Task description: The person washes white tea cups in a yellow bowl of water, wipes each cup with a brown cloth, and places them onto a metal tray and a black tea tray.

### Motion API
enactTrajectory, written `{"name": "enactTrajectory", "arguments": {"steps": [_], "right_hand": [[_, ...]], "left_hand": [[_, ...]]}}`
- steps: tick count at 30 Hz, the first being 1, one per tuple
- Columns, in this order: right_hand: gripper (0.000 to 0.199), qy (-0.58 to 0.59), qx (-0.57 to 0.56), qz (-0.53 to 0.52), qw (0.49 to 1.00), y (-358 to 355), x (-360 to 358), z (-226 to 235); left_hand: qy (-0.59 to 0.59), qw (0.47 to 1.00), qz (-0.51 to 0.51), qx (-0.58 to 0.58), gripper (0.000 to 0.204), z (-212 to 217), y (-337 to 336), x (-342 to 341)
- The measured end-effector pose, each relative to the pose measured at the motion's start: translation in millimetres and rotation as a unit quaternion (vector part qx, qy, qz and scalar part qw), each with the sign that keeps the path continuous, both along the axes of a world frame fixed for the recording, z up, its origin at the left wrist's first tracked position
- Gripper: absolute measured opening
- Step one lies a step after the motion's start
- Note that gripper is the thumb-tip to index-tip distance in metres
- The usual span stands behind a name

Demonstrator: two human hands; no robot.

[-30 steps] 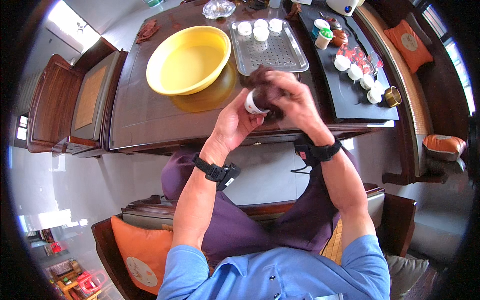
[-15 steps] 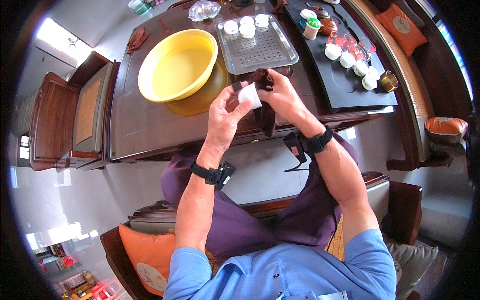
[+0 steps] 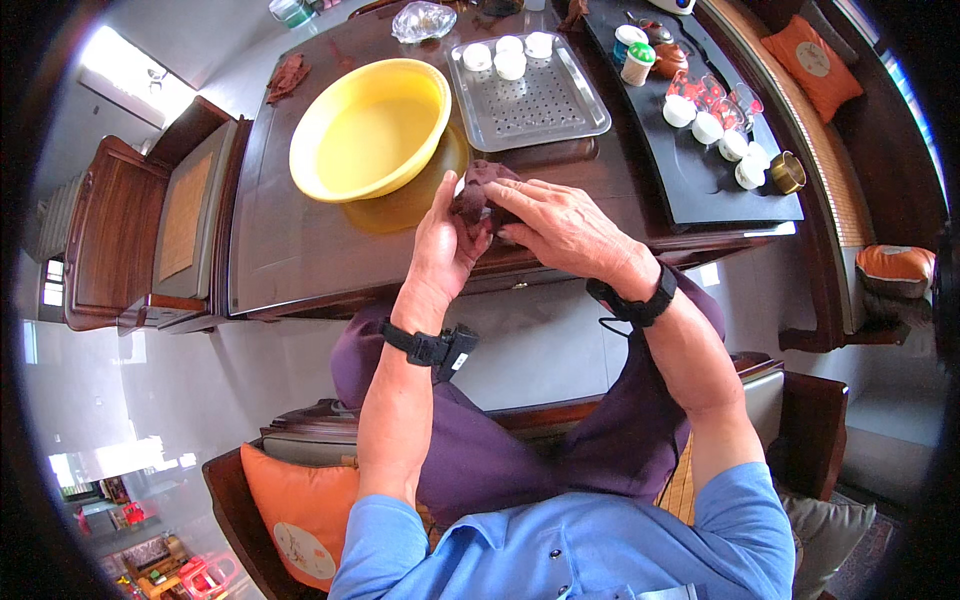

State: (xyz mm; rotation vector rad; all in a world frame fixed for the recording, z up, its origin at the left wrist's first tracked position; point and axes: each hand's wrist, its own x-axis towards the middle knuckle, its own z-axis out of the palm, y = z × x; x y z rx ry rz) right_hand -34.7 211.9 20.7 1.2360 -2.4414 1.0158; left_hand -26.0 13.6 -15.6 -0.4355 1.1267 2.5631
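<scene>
Over the near table edge, my left hand [image 3: 440,247] cradles a small white teacup, its thumb up along one side. A dark brown cloth [image 3: 480,185] covers nearly all of the cup; only thin white slivers show. From the right, my right hand [image 3: 575,228] presses the cloth against the cup with its fingers stretched over it. The fingertips of my left hand are partly hidden behind the cloth. Just beyond my hands stand a yellow basin [image 3: 308,172] and a perforated metal tray [image 3: 530,110] with several white cups [image 3: 510,66] at its far side.
On the right, a black tea tray [image 3: 690,195] bears white cups [image 3: 707,128], red-patterned glasses [image 3: 700,92], a brown teapot [image 3: 669,60] and a brass-coloured cup [image 3: 787,172]. Another brown cloth [image 3: 288,78] lies at the far left of the dark table [image 3: 262,250]. A wooden chair [image 3: 130,230] stands left.
The cloth has moved from hanging beside the white cup to wrapping over it. My right hand has turned palm down onto the cloth. The view has shifted slightly.
</scene>
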Motion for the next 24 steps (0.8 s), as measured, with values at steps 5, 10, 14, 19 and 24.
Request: {"name": "enactTrajectory", "arguments": {"steps": [5, 10, 14, 19, 24], "right_hand": [[0.032, -0.153, -0.046, 0.015, 0.987, -5.1, -0.8, 0.2], [0.024, -0.392, -0.114, 0.01, 0.913, 4.6, -5.8, 11.6], [0.024, -0.484, -0.225, 0.02, 0.845, 11.7, -16.5, -2.0], [0.029, -0.565, -0.496, 0.009, 0.659, 21.4, -20.3, 1.8], [0.027, -0.507, -0.376, 0.02, 0.775, 23.2, -14.9, -1.9]], "left_hand": [[0.07, 0.997, -0.011, -0.02, 0.033, 2.8, 6.9, 4.7], [0.185, 0.978, -0.017, -0.098, 0.028, 2.7, 10.0, 6.8], [0.273, 0.942, -0.026, -0.192, 0.038, 9.2, 17.2, 6.3], [0.335, 0.893, 0.069, -0.292, 0.044, 11.1, 16.2, 1.2], [0.181, 0.977, 0.046, -0.106, 0.032, 12.7, 14.7, 2.8]]}}
